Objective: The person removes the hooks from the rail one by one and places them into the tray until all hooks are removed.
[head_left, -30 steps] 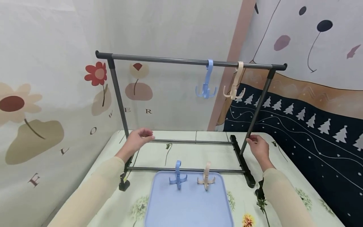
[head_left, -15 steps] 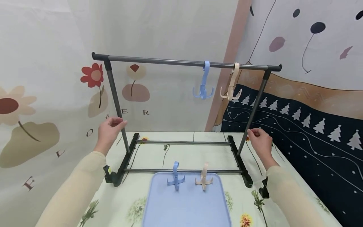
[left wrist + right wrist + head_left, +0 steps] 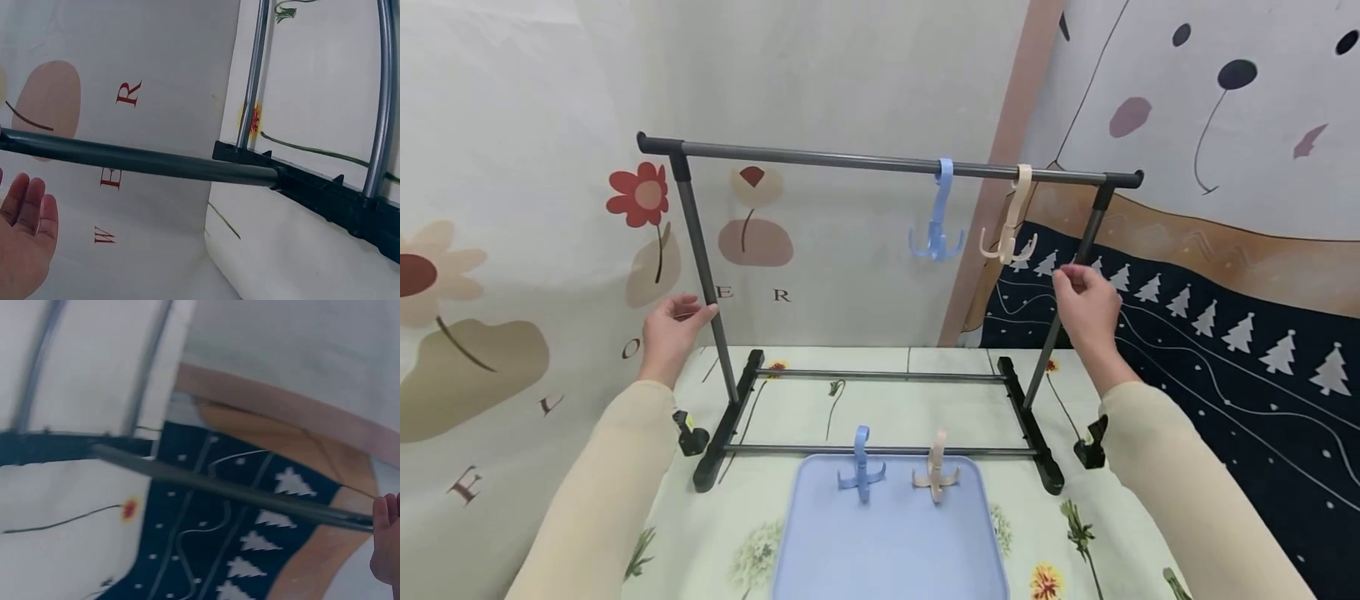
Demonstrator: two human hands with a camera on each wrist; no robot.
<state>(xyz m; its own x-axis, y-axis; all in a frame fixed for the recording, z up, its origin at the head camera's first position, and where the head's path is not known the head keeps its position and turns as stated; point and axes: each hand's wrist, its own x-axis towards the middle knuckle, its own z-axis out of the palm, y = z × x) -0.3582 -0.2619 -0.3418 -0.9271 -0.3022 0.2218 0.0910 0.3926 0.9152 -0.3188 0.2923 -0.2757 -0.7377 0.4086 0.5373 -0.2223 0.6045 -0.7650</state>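
A dark grey rack (image 3: 820,158) stands on the table, seen in the head view. My left hand (image 3: 694,313) is open beside the left post (image 3: 703,275). In the left wrist view that hand (image 3: 25,219) has straight fingers, and a gap shows between it and the post (image 3: 137,159). My right hand (image 3: 1067,279) is raised at the right post (image 3: 1093,225), its fingers curled at it. In the right wrist view its fingers (image 3: 384,544) overlap the post's end (image 3: 262,497). A blue hook (image 3: 936,237) and a beige hook (image 3: 1009,242) hang from the top bar.
A second blue hook (image 3: 860,471) and a beige one (image 3: 934,475) hang on the lower front bar, above a light blue tray (image 3: 887,550). Black clips (image 3: 688,433) (image 3: 1090,450) lie by the rack's feet. Patterned cloth walls close in left, back and right.
My left hand moved left, from the lower rear bar to beside the left post. My right hand rose along the right post. The rack now sits slightly further left in view.
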